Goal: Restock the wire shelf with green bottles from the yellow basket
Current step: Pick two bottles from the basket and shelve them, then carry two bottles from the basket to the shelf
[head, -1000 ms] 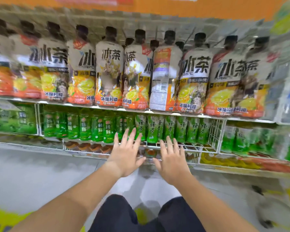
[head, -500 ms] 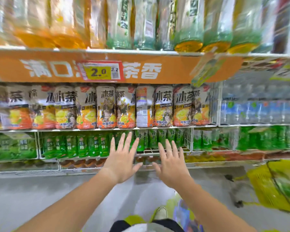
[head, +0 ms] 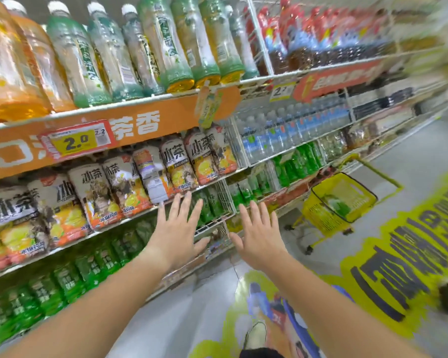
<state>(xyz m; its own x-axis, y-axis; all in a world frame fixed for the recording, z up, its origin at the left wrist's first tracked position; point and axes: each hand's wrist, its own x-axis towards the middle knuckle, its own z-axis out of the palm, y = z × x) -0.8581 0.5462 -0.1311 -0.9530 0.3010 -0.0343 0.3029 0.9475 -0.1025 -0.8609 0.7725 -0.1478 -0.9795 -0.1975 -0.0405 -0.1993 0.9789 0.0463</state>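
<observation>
Green bottles [head: 212,202] stand in a row on the wire shelf [head: 224,197], directly below the level carrying the lemon tea bottles [head: 119,187]. The yellow basket [head: 321,215] stands on the floor [head: 181,319] to the right, near the shelf base. It contains green items, too blurred to identify. The left hand [head: 177,236] and right hand [head: 260,236] are raised side by side in front of the wire shelf, apart from each other. The fingers of both hands are straight and spread, and both hands hold nothing. An orange banner [head: 145,125] with a price tag [head: 76,144] runs along the level above.
</observation>
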